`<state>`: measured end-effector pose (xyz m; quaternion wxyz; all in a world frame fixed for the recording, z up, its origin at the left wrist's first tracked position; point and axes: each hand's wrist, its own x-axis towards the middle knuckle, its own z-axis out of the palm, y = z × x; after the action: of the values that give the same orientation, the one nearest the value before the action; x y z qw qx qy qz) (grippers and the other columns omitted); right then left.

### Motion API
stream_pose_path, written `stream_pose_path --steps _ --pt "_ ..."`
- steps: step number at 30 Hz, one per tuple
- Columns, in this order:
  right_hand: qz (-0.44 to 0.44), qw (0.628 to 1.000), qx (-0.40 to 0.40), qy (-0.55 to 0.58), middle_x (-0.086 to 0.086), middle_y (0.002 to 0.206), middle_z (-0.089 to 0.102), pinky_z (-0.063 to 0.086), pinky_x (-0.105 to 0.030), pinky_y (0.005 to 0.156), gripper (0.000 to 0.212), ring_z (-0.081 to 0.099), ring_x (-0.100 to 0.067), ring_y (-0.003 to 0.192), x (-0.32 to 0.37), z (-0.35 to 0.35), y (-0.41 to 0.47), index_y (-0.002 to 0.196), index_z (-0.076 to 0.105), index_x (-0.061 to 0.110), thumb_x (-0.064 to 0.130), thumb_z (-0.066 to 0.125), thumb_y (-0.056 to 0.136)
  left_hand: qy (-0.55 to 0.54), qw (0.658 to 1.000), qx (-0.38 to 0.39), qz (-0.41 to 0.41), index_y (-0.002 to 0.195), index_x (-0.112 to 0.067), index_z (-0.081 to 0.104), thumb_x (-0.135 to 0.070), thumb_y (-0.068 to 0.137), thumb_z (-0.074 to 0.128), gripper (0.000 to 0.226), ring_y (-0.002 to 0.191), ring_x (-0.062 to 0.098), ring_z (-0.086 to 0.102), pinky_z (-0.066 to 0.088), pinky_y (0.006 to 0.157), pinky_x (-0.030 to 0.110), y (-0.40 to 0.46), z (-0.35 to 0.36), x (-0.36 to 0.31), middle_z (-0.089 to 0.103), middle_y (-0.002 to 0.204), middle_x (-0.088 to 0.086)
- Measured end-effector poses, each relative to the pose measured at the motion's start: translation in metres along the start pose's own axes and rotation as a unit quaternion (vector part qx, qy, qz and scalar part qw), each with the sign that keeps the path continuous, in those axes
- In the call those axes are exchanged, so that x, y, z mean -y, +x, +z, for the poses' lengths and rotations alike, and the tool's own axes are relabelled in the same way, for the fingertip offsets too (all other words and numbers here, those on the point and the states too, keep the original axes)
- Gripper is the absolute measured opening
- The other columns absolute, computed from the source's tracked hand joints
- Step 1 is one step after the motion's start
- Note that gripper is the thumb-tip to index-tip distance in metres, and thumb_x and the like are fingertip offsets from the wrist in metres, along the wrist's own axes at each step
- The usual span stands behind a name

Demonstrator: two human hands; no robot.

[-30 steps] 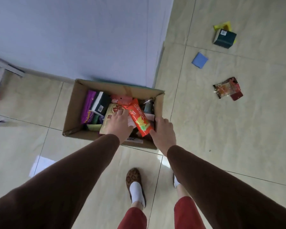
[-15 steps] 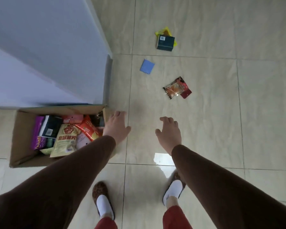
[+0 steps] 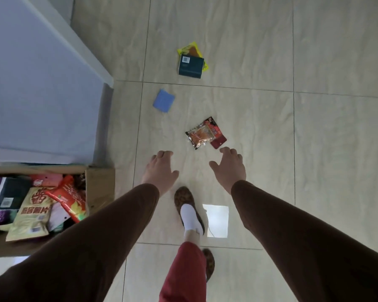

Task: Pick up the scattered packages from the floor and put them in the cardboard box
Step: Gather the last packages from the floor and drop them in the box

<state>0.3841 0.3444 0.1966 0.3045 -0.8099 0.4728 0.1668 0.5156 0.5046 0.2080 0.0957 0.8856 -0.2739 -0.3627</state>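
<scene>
Pale floor tiles [image 3: 314, 149] lie bare around a red snack packet [image 3: 205, 133]; left hand [image 3: 160, 171] and right hand [image 3: 229, 168] hover apart, spread and empty, beside the cardboard box [image 3: 100, 184].

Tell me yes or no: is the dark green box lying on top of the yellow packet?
Yes, the dark green box overlaps the yellow packet, whose edges stick out behind and beside it.

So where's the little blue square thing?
In the head view, the blue square lies flat on the floor tile near the wall's corner, left of the red snack packet and below the dark box.
</scene>
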Motion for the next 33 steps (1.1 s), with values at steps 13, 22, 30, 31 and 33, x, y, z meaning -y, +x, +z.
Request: stream_pose_path --steps 13,22,30,31,33 --pt "0.083 0.996 0.032 -0.024 -0.015 0.133 0.054 0.046 -0.046 0.095 0.073 0.05 -0.036 0.123 -0.02 0.054 0.206 0.137 0.045 0.006 0.058 0.062 0.089 0.015 0.999 -0.007 -0.034 0.146 -0.015 0.039 -0.028 0.091 0.062 0.061 0.131 0.026 0.043 0.042 0.105 0.041 0.179 0.048 0.004 0.046 0.143 0.005" --pt "0.143 0.987 0.026 -0.066 -0.014 0.137 0.046 0.045 -0.051 0.097 0.1 0.048 -0.036 0.125 -0.032 0.14 0.302 0.145 0.033 0.007 0.068 0.071 0.076 0.003 0.999 -0.029 -0.043 0.144 -0.014 0.042 -0.025 0.089 0.064 0.06 0.13 0.026 0.046 0.043 0.106 0.04 0.264 0.113 0.031 0.048 0.141 0.006" --pt "0.161 0.984 0.075 0.001 -0.012 0.119 0.067 0.044 -0.038 0.085 0.059 0.056 -0.032 0.115 -0.043 0.148 0.324 0.128 0.057 0.008 0.038 0.08 0.083 -0.028 0.996 -0.026 -0.08 0.144 -0.015 0.042 -0.025 0.09 0.064 0.059 0.13 0.025 0.046 0.043 0.106 0.039 0.274 0.118 0.029 0.049 0.141 0.005" --pt "0.15 0.984 0.098 0.005 -0.01 0.114 0.07 0.045 -0.034 0.083 0.051 0.06 -0.031 0.111 -0.045 0.143 0.324 0.122 0.063 0.009 0.04 0.078 0.084 -0.031 0.996 -0.023 -0.083 0.145 -0.015 0.042 -0.025 0.09 0.064 0.059 0.13 0.025 0.046 0.043 0.105 0.038 0.272 0.116 0.026 0.049 0.141 0.005" --pt "0.135 0.98 0.134 0.052 -0.009 0.106 0.075 0.054 -0.038 0.091 0.042 0.068 -0.031 0.104 -0.045 0.127 0.322 0.113 0.07 0.009 0.038 0.077 0.083 -0.038 0.995 -0.02 -0.089 0.145 -0.015 0.042 -0.026 0.091 0.064 0.059 0.131 0.025 0.045 0.042 0.105 0.038 0.269 0.11 0.017 0.049 0.142 0.005"
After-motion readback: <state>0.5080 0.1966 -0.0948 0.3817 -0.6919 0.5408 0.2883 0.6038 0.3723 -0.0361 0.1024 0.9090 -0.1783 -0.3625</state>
